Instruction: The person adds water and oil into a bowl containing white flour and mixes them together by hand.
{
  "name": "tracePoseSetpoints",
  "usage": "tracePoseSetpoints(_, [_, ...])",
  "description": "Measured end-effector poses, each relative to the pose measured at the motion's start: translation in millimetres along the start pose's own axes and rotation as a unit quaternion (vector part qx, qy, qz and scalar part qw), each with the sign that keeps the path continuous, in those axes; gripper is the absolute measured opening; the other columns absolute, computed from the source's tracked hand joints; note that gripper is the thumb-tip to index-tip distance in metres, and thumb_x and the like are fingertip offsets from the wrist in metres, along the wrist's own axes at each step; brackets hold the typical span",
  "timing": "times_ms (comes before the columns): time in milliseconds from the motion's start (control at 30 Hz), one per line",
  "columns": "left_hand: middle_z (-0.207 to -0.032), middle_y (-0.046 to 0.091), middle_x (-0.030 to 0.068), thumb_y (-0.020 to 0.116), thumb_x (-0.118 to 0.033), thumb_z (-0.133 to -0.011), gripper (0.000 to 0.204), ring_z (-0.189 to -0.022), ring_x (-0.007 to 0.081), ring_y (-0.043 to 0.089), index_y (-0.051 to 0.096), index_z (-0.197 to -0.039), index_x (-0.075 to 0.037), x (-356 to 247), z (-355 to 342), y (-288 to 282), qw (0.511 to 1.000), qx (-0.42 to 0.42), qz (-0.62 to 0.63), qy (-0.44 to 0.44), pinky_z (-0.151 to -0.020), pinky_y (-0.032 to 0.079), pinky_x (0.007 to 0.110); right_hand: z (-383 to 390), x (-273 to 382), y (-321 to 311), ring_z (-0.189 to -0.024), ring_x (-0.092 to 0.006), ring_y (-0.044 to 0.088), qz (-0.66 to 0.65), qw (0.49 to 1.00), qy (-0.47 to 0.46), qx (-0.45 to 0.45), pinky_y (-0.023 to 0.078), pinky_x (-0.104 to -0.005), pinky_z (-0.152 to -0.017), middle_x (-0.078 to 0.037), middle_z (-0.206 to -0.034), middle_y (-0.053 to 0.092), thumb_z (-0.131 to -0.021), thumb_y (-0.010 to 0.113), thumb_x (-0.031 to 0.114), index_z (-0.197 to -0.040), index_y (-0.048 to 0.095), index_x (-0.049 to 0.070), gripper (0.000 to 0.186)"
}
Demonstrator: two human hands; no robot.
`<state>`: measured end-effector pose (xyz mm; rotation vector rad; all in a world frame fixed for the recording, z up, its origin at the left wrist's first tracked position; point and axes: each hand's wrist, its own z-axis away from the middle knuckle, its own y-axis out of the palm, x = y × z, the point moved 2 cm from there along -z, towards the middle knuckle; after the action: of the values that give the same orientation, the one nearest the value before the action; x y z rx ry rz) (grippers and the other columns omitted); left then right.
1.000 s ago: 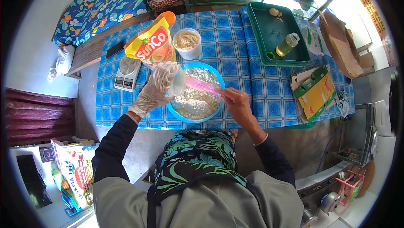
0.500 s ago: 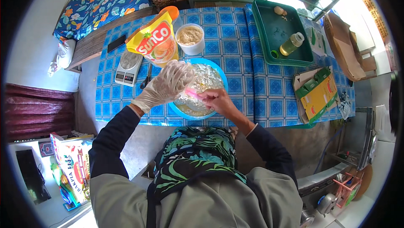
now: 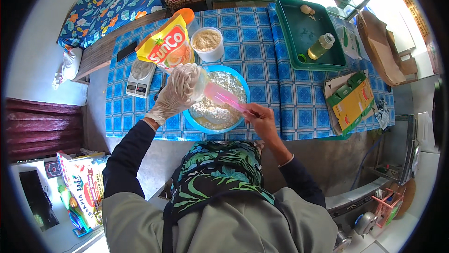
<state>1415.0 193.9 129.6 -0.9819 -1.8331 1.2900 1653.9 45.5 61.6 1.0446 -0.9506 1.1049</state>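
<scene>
Pouch [image 3: 167, 47] and tub [image 3: 208, 56] just beyond the blue bowl [image 3: 224, 68]

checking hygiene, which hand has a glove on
The left hand, in a whitish glove; the right hand, gripping a pink spatula, is bare.

I'm remotely watching the pink spatula [image 3: 225, 98] slanting, blade toward ten o'clock, by a tilted translucent container [image 3: 202, 83] over the ten-o'clock side of a blue bowl [image 3: 247, 89] holding white powdery mixture [image 3: 214, 113].
</scene>
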Motion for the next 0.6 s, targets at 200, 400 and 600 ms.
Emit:
tracePoseSetpoints(200, [-0.140, 0.044, 0.0194, 0.080, -0.025, -0.072, 0.089, -0.131, 0.0367, 0.044, 0.034, -0.145, -0.002, 0.0, 3.3, -4.1, 0.999, -0.010, -0.018, 0.037, -0.114, 0.034, 0.050, -19.9, 15.0, -7.6, -0.078, -0.0232, 0.071, 0.246, 0.955, -0.167, -0.019, 0.054, -0.0329, -0.067, -0.016, -0.090, 0.072, -0.086, 0.064, -0.004, -0.109, 0.072, 0.006, 0.027])
tracePoseSetpoints(400, [-0.139, 0.045, 0.0171, 0.079, -0.025, -0.072, 0.087, -0.132, 0.0345, 0.044, 0.036, -0.144, -0.003, -2.3, 5.9, -5.9, 0.997, 0.026, -0.043, 0.062, -0.116, 0.032, 0.051, -28.1, 15.8, -4.5, -0.083, -0.0298, 0.072, 0.295, 0.929, -0.224, 0.023, 0.055, -0.0357, -0.068, -0.018, -0.093, 0.072, -0.085, 0.066, -0.002, -0.108, 0.073, 0.007, 0.026])
tracePoseSetpoints(600, [-0.141, 0.045, 0.0170, 0.078, -0.024, -0.072, 0.087, -0.134, 0.0338, 0.043, 0.035, -0.144, -0.004, -5.7, 3.8, -9.1, 0.997, 0.032, 0.012, 0.067, -0.117, 0.031, 0.050, -43.1, 6.3, -21.7, -0.070, -0.0127, 0.065, 0.232, 0.961, -0.119, 0.095, 0.051, -0.0283, -0.063, -0.013, -0.082, 0.071, -0.084, 0.069, -0.001, -0.108, 0.074, 0.007, 0.025])
